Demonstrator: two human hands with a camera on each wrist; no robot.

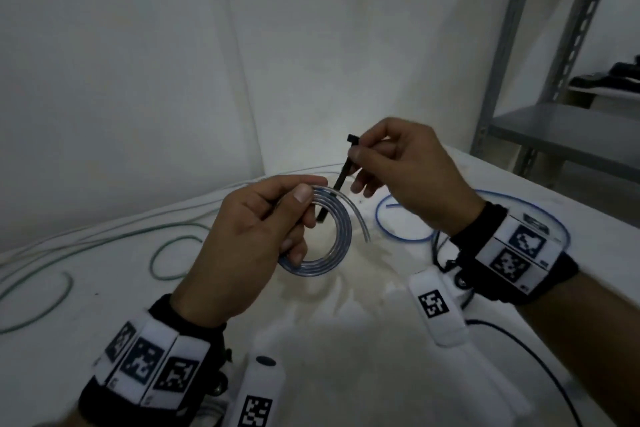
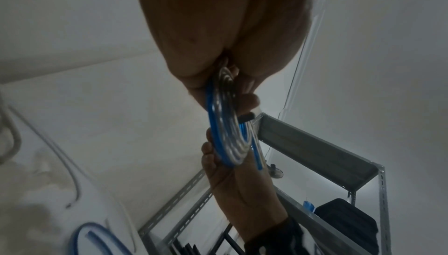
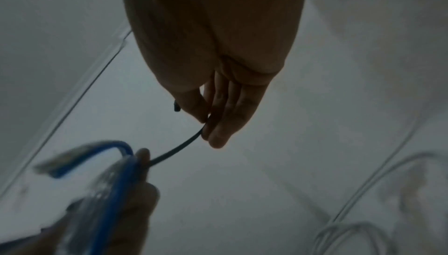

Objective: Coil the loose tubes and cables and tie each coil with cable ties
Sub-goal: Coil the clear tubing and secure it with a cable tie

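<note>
Head view: left hand [image 1: 242, 246] clamps clear-blue tube coil [image 1: 323, 236] above table [image 1: 346, 340]; right hand [image 1: 408, 170] pinches black cable tie [image 1: 341, 178], long axis steep, tail through coil centre.
L wrist: coil edge-on.
R wrist: tie runs down-left to coil.

A coiled tube [image 1: 323, 236] is held above the table [image 1: 346, 340] in the left hand [image 1: 249, 246], and a cable tie [image 1: 341, 177] is pinched by the right hand [image 1: 408, 173], just right of and behind the coil, its lower end passed through the coil. A looped tube [image 1: 408, 236] is laid on the table to the right, beneath the right wrist, while loose cables [image 1: 114, 243] are spread to the left and behind. A metal shelf unit [image 1: 554, 135] is placed beyond the table's far right edge.
</note>
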